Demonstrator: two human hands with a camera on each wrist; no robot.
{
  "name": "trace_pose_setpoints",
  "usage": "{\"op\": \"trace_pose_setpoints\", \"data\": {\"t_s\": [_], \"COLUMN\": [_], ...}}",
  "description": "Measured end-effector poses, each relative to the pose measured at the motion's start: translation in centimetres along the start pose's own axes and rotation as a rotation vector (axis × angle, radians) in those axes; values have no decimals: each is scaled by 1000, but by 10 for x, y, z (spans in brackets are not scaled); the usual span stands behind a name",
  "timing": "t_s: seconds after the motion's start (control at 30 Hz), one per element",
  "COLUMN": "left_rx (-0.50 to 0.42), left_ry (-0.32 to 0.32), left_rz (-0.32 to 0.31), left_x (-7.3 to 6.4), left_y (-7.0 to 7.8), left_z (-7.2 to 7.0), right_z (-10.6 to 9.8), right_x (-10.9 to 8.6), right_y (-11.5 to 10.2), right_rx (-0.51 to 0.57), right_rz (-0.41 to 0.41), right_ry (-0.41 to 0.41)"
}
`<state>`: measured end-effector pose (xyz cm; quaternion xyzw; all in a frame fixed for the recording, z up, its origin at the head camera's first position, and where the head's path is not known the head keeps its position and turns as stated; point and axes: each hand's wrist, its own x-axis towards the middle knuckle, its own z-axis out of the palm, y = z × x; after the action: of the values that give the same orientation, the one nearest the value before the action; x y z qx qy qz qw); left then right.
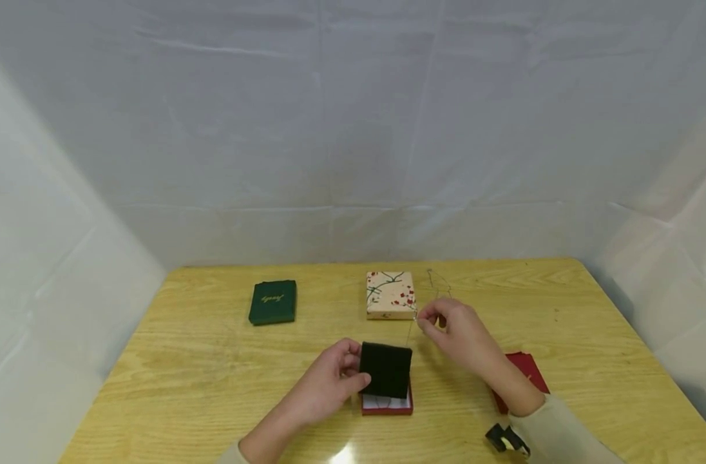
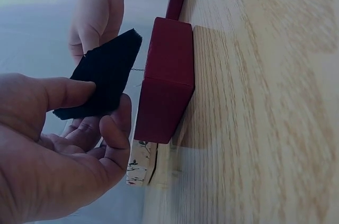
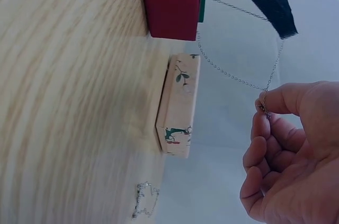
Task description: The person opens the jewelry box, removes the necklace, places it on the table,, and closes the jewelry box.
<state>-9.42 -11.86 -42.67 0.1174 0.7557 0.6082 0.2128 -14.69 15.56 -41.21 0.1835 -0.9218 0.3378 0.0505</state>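
**Fine chain and dark pad held above an open box**

A fine metal chain (image 3: 233, 6) is suspended between the right hand (image 1: 457, 328), a black pad (image 1: 386, 370) and an open red box (image 2: 168, 52) at the near middle of the worktop (image 1: 202, 361). The pad is clamped between thumb and fingers of the left hand (image 1: 330, 380) and is tilted above the box; one end of the chain is pinched between the right thumb and forefinger, to the right and farther away. The step in hand is judged to be arrangement of the chain about the pad; whether it is being fitted or removed cannot be told. Light tension, clear of the pad's edge, appears to be called for next. The pad is thin, squarish and matt, seemingly velvety; the box is rigid, smooth-walled and pale inside. The small-linked chain may be easily tangled. At the far side, a floral-printed box (image 1: 390, 294) is flanked by a second chain (image 3: 140, 196) on its right and, well to its left, a gold-lettered green case (image 1: 274, 301).
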Motion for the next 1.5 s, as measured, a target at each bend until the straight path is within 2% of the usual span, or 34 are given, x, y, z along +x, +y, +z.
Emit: {"op": "trace_pose_setpoints", "data": {"t_s": [0.43,0.9,1.23,1.5], "left_rx": [12,-2,31,37], "left_ry": [-26,-29,16,42], "left_rz": [-6,-3,-23,-41], "left_x": [1,2,-1,-2], "left_y": [0,-1,-1,0], "left_z": [-1,-1,-4,-5], "right_z": [11,12,0,-17], "right_x": [6,12,8,3], "right_y": [5,3,-1,-13], "right_rx": [20,18,20,72], "right_rz": [-8,-22,-45,-34], "right_ry": [-5,17,38,8]}}
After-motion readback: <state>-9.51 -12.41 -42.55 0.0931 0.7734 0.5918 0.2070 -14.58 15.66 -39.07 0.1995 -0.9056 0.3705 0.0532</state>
